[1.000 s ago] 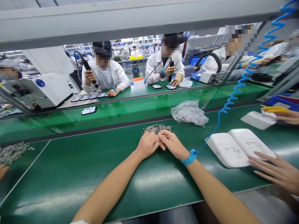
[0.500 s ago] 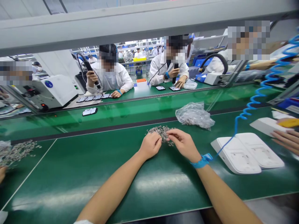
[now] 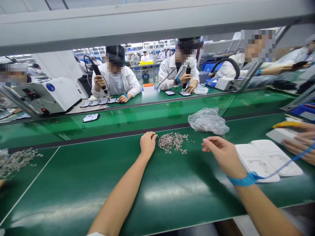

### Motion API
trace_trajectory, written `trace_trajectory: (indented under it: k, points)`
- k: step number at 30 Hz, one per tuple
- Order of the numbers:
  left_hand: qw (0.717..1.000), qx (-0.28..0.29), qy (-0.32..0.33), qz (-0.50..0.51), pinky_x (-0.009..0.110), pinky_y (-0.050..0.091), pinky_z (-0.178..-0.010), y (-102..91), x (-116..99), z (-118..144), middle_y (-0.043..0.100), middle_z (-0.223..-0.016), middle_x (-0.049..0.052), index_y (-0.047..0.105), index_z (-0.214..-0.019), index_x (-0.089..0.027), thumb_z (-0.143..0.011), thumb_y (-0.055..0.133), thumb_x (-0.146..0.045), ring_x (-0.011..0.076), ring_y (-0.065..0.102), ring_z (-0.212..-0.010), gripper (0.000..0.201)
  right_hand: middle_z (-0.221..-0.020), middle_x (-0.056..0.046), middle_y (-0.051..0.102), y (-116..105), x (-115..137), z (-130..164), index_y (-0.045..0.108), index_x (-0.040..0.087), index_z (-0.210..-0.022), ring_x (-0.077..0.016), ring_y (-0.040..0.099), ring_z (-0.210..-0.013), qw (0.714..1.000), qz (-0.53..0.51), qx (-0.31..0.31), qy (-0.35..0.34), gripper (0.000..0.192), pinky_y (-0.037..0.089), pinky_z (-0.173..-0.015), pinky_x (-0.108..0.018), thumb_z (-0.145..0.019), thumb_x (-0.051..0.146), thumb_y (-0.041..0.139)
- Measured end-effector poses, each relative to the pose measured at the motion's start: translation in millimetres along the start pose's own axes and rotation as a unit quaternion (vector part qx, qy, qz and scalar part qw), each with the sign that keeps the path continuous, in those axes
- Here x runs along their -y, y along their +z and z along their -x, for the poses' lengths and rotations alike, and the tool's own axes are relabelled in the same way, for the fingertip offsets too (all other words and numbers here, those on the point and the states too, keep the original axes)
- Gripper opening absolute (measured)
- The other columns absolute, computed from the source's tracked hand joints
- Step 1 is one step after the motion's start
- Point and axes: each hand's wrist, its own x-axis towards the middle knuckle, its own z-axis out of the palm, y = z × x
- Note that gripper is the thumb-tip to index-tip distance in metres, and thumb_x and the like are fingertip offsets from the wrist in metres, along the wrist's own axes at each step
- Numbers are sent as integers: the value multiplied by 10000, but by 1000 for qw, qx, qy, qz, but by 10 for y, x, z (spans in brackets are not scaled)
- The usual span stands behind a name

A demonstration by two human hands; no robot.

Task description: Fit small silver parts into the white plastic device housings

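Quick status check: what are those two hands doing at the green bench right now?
Left hand loosely curled beside the pile of small metal parts. Right hand lifted, fingertips pinched, contents unclear. White housings just right; nothing between hands and pile.

Your arms are bare to the elbow. Your right wrist wears a blue strap (image 3: 242, 180) with a blue cord (image 3: 283, 166) attached; a white sleeve edge (image 3: 94, 234) shows at your left elbow.

bare green mat (image 3: 73, 183) near, white housings (image 3: 265, 159) crowding right

No readable text anywhere; only a round blue sticker (image 3: 50, 87) on the white machine (image 3: 46, 96), its print too small to read.
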Motion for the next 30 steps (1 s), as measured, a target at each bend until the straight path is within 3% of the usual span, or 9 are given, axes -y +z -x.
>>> trace_trajectory:
  k: [3,6,9,11,14,18,22,26,30]
  points:
    - [999,30,-10,-29,273,476,-722,-45,12,-8,700,-885,28,738,-832,-231,-889,683,-238,183,662,-833,79,-708,-62,706,-346,-8,-2,684,184,-831,-216,676,-657,994,91,-49,28,410,549,-624,-319,-714,566,778]
    - [997,46,-19,-50,283,468,-741,-94,68,-20,667,-944,50,733,-810,-219,-894,662,-233,192,652,-854,112,-725,-59,726,-726,-64,-24,687,188,-938,-257,711,-705,981,187,-34,42,406,573,-721,-390,-704,515,741]
    - [997,45,-28,-52,303,475,-784,-84,151,-53,643,-1008,78,730,-894,-199,-927,599,-232,208,644,-898,139,-877,-77,762,-1082,-150,-35,636,200,-1044,-261,736,-778,971,236,-24,36,367,579,-753,-396,-759,429,668]
    - [998,39,-27,-44,314,481,-809,-53,199,-72,637,-1035,87,718,-969,-192,-931,584,-227,219,641,-927,144,-947,-92,762,-1268,-193,-24,600,216,-997,-244,740,-803,960,273,-42,32,234,566,-732,-362,-811,355,630]
    - [999,9,-21,-27,336,489,-831,-31,228,-78,633,-1089,106,671,-1103,-176,-910,590,-198,237,638,-966,210,-846,-100,748,-1436,-213,32,570,231,-843,-237,732,-838,934,343,-92,26,93,522,-730,-332,-838,270,655]
    - [998,-68,12,-15,418,470,-874,-81,125,-31,613,-1133,177,611,-1165,-121,-933,532,-214,294,609,-1036,263,-760,-115,731,-1525,-265,182,634,225,-810,-257,710,-817,914,384,-132,11,66,471,-729,-361,-854,250,678]
    - [986,-100,130,-6,418,436,-887,-96,-119,94,653,-1045,149,626,-1038,-155,-950,489,-224,284,596,-1047,177,-862,-154,742,-1516,-493,344,723,223,-836,-284,676,-778,881,456,-118,-30,84,433,-698,-404,-798,298,729]
    - [964,-87,250,12,370,430,-805,-64,-348,222,679,-957,100,625,-942,-184,-931,505,-210,232,619,-929,123,-849,-150,740,-1309,-720,484,727,213,-892,-312,668,-736,872,464,-151,-42,341,443,-618,-406,-845,497,545]
    - [949,-86,304,24,357,432,-761,-125,-554,443,680,-914,81,614,-922,-182,-922,495,-189,213,619,-885,119,-871,-125,748,-1001,-727,700,727,204,-891,-325,696,-761,872,455,-140,-118,518,493,-618,-407,-874,614,410]
